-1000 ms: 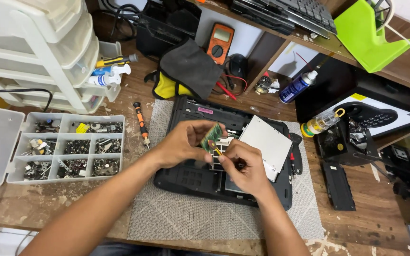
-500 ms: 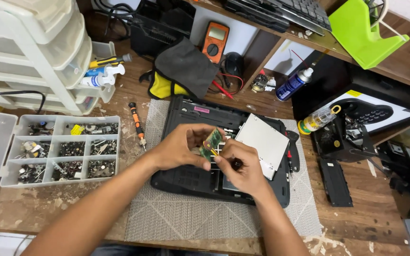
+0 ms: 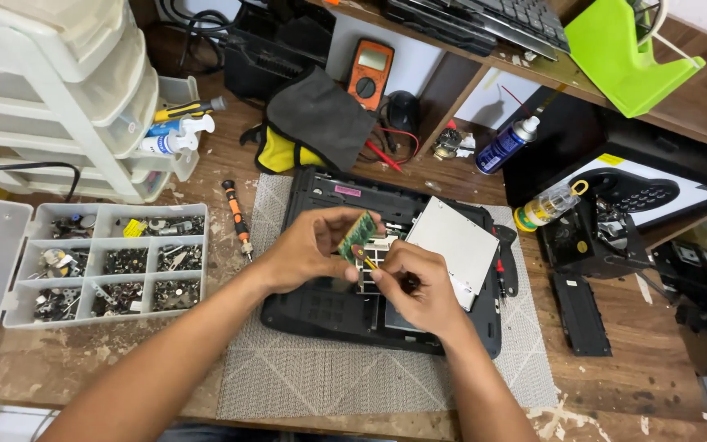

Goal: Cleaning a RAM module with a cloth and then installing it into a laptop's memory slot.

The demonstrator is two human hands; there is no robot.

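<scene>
While the opened laptop [image 3: 345,307] lies bottom-up on a grey mat [image 3: 304,381] in the head view, both hands meet just above its middle. The left hand [image 3: 308,250] pinches a small green circuit card [image 3: 358,236] between thumb and fingertips, holding it tilted on edge over the laptop's open bay. The right hand [image 3: 419,286] is closed around a thin tool with a yellow tip [image 3: 369,263], its point set against the lower edge of the card; how firmly the fingers press the tool cannot be told.

A silver drive plate [image 3: 452,245] rests on the laptop's far right corner, just beside the right hand. Left of the laptop, on the wooden bench [image 3: 615,385], lies an orange-handled screwdriver [image 3: 236,217], and farther left sits a clear parts box [image 3: 116,266] with its compartments full of screws and small metal bits. Behind that box stands a white drawer unit [image 3: 51,90] with a spray bottle [image 3: 175,139] tucked beside it.

Beyond the laptop's far edge lie a grey and yellow pouch [image 3: 312,123] and an orange meter [image 3: 370,72]. To the laptop's far right stand a blue spray can [image 3: 505,146] and a small clear bottle with a yellow cap [image 3: 546,205], with a black bracket [image 3: 587,241] near them. A bright green stand [image 3: 619,53] sits on the shelf behind.
</scene>
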